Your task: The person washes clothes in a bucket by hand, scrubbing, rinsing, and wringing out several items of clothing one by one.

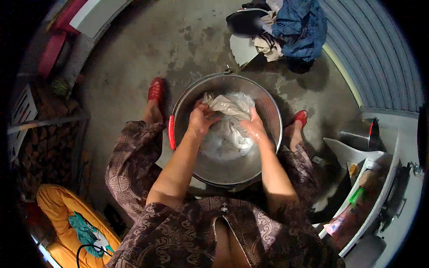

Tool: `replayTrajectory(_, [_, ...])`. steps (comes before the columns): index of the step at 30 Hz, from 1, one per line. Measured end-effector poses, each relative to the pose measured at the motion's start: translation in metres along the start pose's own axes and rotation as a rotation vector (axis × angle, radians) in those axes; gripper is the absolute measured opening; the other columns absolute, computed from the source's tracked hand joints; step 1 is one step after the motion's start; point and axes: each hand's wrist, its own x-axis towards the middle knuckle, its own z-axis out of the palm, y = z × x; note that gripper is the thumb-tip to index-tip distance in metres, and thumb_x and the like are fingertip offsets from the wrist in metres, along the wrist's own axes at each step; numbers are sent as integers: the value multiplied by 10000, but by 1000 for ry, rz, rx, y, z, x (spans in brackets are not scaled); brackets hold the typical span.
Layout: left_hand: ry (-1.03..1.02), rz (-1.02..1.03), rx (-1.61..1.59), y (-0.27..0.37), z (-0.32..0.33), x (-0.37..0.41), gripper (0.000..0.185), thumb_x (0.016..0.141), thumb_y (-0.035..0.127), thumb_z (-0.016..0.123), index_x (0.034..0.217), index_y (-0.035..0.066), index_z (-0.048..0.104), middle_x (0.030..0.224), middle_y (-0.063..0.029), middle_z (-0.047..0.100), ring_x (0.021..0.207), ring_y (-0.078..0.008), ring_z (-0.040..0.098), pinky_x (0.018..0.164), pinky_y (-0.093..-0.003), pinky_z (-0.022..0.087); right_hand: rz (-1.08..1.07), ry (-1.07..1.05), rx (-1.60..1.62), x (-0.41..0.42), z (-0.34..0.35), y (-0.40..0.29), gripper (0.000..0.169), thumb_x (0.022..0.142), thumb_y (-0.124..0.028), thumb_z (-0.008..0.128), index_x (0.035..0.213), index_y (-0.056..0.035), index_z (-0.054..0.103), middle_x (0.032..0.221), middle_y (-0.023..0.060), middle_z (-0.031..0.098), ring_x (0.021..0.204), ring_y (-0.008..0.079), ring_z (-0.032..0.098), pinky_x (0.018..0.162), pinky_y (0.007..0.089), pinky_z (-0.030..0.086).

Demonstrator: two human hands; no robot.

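A large round metal bucket [231,172] with a red-sleeved handle [172,132] stands on the floor between my feet. Inside it, a wet, pale cloth [226,105] lies twisted in cloudy, sudsy water [214,147]. My left hand [200,120] is at the cloth's left end with its fingers apart; whether they grip any of it is unclear. On the right side, my right hand [253,126] rests against the cloth, thumb side up, and its fingertips are partly hidden by the fabric. Both hands look wet.
Dark, blue and beige clothes [298,30] are heaped beyond the bucket. At right are a white bin [375,197] holding a green brush [357,195] and a metal pot [355,134]. An orange padded garment [55,197] lies lower left, near stacked firewood [47,157]. The concrete floor [134,50] has damp patches.
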Motion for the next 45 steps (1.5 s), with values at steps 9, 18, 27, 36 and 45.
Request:
replayTrajectory(9, [-263, -141, 100, -16, 22, -20, 240, 881, 297, 478, 882, 82, 583, 763, -57, 602, 644, -171, 580, 537, -296, 480, -387, 213, -360, -69, 89, -53, 309, 711, -279, 631, 877, -34, 541, 805, 200, 591, 766, 356, 577, 671, 425, 447])
replayTrajectory(18, [-210, -129, 276, -28, 24, -30, 279, 909, 212, 355, 1049, 67, 549, 923, -95, 605, 771, -190, 584, 624, -343, 483, -113, 337, -364, -53, 61, -13, 326, 744, -282, 535, 878, 15, 547, 872, 224, 587, 833, 354, 563, 725, 448, 418])
replayTrajectory(27, [-21, 403, 852, -69, 4, -18, 281, 873, 242, 455, 1001, 17, 564, 906, -180, 610, 790, -274, 572, 718, -384, 446, -110, 745, -466, 0, 11, 24, 362, 857, -368, 463, 803, -20, 551, 750, 189, 583, 748, 327, 563, 684, 428, 396])
replayTrajectory(36, [265, -102, 1811, -71, -37, 88, 437, 777, 300, 550, 1160, 90, 528, 1141, -130, 556, 1025, -327, 545, 861, -399, 436, 385, 309, -519, 30, 76, 85, 435, 830, -335, 510, 1082, 20, 527, 1104, 178, 558, 1014, 302, 537, 835, 394, 432])
replayTrajectory(45, [-3, 337, 1306, -78, -81, 113, 346, 802, 272, 542, 1094, 88, 566, 1086, -112, 584, 989, -279, 550, 809, -424, 443, 269, 62, -565, 72, 29, 124, 436, 733, -164, 563, 1136, -18, 484, 1065, 154, 562, 975, 279, 550, 813, 368, 443])
